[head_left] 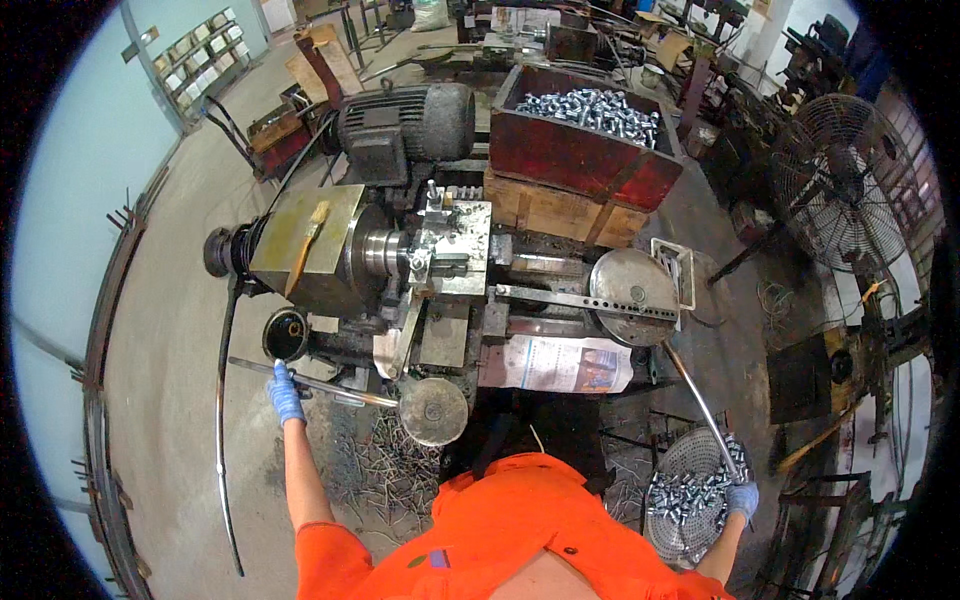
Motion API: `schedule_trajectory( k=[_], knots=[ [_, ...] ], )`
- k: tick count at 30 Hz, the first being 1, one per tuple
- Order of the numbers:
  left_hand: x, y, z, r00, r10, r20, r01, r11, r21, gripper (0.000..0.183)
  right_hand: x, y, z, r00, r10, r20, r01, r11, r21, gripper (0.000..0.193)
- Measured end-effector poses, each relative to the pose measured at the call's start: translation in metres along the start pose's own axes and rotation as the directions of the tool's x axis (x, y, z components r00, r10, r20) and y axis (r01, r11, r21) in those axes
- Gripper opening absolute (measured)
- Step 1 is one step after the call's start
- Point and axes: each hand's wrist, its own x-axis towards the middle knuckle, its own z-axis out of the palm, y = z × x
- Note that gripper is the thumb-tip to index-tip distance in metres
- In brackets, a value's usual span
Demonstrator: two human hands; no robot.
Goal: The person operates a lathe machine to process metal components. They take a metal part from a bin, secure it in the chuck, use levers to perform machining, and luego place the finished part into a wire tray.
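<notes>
My left hand (pixel 286 396), in a blue glove, closes around a metal lever bar (pixel 340 388) at the lathe's left front. Just beyond its fingers stands a round black pot (pixel 287 335) with dark liquid inside. The bar runs to a round metal disc (pixel 433 411). My right hand (pixel 742 499), also gloved, is closed at the lower end of a long steel lever (pixel 703 402); its fingers are partly hidden. Under that hand is a round perforated basket (pixel 672 538) with shiny metal fittings (pixel 690 495). Ahead, the lathe's chuck (pixel 383 252) faces the tool slide (pixel 462 240).
A brush (pixel 307 245) lies on the headstock beneath a large motor (pixel 405 125). Behind the lathe, a red bin (pixel 580 155) full of fittings sits on a wooden crate (pixel 565 210). Newspaper (pixel 555 364) covers the front. Metal scraps (pixel 390 470) litter the floor; a fan (pixel 843 185) stands right.
</notes>
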Motion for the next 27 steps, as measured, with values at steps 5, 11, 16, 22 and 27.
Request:
schedule_trajectory(
  k=[5,11,16,22,27],
  knots=[
    [0.0,0.001,0.0,1.0,0.008,0.008,-0.008,1.0,0.002,0.056,-0.008,-0.005,-0.004,0.999,0.007,-0.034,-0.005,0.999,0.04,0.035],
    [0.004,-0.002,-0.002,0.998,-0.052,0.025,0.052,0.999,-0.002,0.055,-0.002,0.006,0.008,0.999,-0.022,-0.041,0.024,0.998,0.058,0.032],
    [0.009,-0.006,-0.002,0.999,-0.042,0.011,0.042,0.999,-0.008,0.054,-0.002,0.007,0.012,0.999,-0.009,-0.049,0.013,0.997,0.07,0.033],
    [0.014,-0.01,0.0,0.999,-0.043,-0.003,0.043,0.999,-0.031,0.053,0.013,0.027,0.038,0.993,-0.083,-0.085,0.086,0.996,0.028,0.035],
    [0.01,-0.005,0.001,0.999,-0.047,0.003,0.047,0.999,-0.023,0.054,-0.003,0.012,0.02,0.999,-0.02,-0.037,0.019,1.0,-0.021,0.039]
  ],
)
